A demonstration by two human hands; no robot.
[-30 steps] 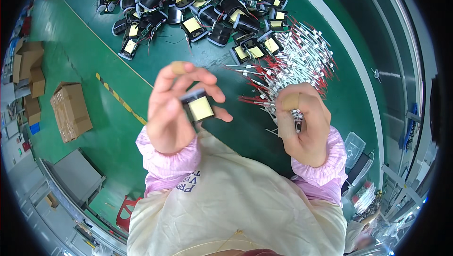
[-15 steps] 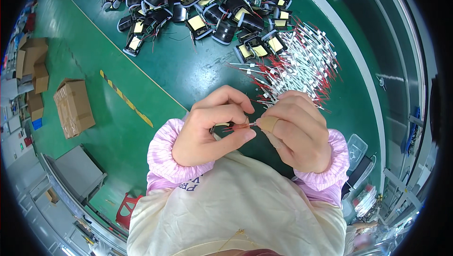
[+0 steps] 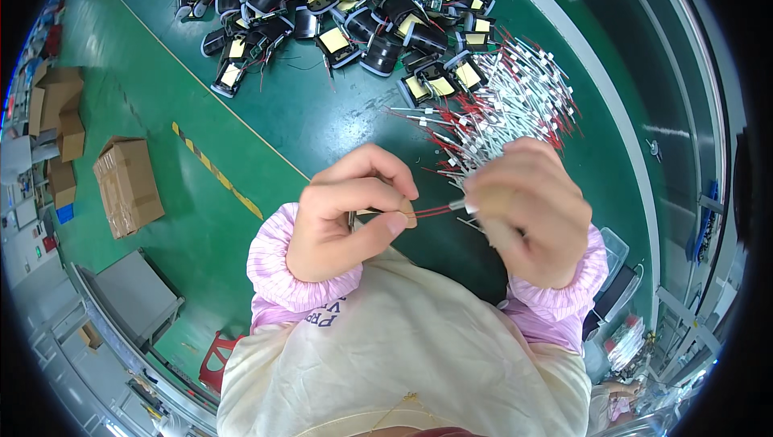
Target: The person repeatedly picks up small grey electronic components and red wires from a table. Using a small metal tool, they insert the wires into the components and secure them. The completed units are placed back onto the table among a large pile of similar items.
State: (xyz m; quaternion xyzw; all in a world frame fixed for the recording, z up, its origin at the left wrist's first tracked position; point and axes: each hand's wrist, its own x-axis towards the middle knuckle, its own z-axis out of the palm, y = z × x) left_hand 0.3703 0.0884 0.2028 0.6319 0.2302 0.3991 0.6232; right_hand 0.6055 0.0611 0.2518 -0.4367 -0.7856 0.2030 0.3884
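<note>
My left hand (image 3: pixel 346 211) is closed around a small black component, mostly hidden inside the fist, with only a dark edge showing by the thumb. My right hand (image 3: pixel 527 211) pinches the white-sleeved end of a thin red wire (image 3: pixel 435 211) that runs across to my left fingertips. Both hands are held close over my lap, near the front edge of a green table (image 3: pixel 322 127). Just beyond my right hand lies a loose heap of red wires with white sleeves (image 3: pixel 507 103). Farther back is a pile of black components with yellow tape (image 3: pixel 346 2).
Brown cardboard boxes (image 3: pixel 125 183) stand on the floor at the left, beside a yellow-striped line (image 3: pixel 217 171). A grey cabinet (image 3: pixel 133 296) and a red stool (image 3: pixel 217 360) are lower left. A white rail (image 3: pixel 612 115) borders the table's right side.
My left hand turned the black component in and closed over it. My right hand brought a red wire across; the hands first met, now sit slightly apart with the wire stretched between them.
</note>
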